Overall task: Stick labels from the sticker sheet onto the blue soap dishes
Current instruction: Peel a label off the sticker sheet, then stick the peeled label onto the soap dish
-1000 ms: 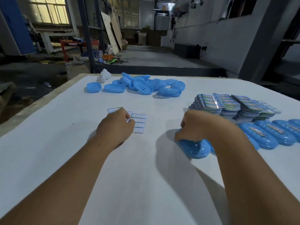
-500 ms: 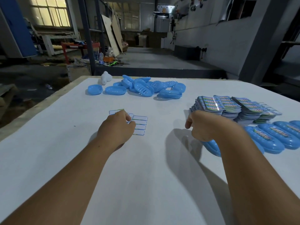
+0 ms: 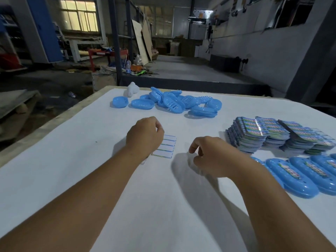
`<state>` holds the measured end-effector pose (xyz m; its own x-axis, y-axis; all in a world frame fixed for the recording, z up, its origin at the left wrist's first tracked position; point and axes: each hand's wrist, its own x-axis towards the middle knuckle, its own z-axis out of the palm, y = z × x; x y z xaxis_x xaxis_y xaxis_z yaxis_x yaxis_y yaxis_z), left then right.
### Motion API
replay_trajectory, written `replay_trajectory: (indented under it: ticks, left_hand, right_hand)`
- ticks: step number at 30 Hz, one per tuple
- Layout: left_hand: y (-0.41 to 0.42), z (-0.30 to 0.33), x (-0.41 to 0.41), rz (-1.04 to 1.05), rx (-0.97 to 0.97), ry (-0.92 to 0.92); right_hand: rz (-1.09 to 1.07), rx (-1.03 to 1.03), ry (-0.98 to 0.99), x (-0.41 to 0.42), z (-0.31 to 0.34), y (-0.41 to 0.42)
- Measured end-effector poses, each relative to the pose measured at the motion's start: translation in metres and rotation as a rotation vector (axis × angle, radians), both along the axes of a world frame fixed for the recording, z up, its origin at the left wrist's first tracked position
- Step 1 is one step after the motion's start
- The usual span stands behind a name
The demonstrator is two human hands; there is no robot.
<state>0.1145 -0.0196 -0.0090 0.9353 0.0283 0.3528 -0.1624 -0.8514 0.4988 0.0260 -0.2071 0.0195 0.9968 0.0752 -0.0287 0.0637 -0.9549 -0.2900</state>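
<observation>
Resting left hand (image 3: pixel 145 138) on sticker sheet (image 3: pixel 168 146)

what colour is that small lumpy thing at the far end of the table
White, beside the blue soap dishes; seen in the head view.

dim hall, lit window (image 3: pixel 78 18) rear-left, wide-angle warp, soft blur

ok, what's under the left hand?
The left hand rests on the sticker sheet lying on the white table. Four label strips show to its right. The sheet's left part is covered, so what the fingers are doing there can't be seen.
</observation>
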Motion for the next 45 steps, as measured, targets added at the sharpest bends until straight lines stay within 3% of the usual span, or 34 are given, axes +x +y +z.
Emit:
replay_trajectory:
  ticks: [5, 16, 23, 28, 33, 35, 38, 41, 45]
  left_hand:
    - [-0.019, 0.012, 0.065, -0.090, 0.169, -0.098]
    - [-0.060, 0.012, 0.167, -0.018, 0.963, -0.152]
    - [-0.072, 0.009, 0.176, -0.044, 1.071, -0.247]
    - [-0.069, 0.012, 0.155, -0.094, 0.930, -0.383]
    - [-0.063, 0.030, 0.102, -0.206, 0.447, -0.330]
    - [-0.056, 0.035, 0.077, -0.318, 0.202, -0.249]
    - [-0.045, 0.035, 0.041, -0.399, -0.065, 0.019]
    - [-0.041, 0.031, 0.017, -0.401, -0.314, 0.226]
    - [-0.032, 0.020, -0.004, -0.329, -0.438, 0.348]
  right_hand:
    - [0.031, -0.024, -0.034, 0.002, -0.002, -0.001]
    - [0.105, 0.011, -0.143, -0.011, -0.002, 0.002]
    - [0.113, 0.023, -0.133, -0.015, -0.003, -0.001]
    - [0.097, 0.020, -0.122, -0.013, -0.002, 0.001]
    - [0.066, 0.037, -0.205, -0.013, 0.002, -0.002]
    - [0.058, 0.051, -0.275, -0.011, 0.002, -0.003]
    - [0.061, 0.068, -0.371, -0.007, 0.004, -0.003]
    - [0.131, 0.096, -0.340, -0.005, 0.004, 0.001]
    - [0.179, 0.087, -0.309, -0.002, 0.004, 0.004]
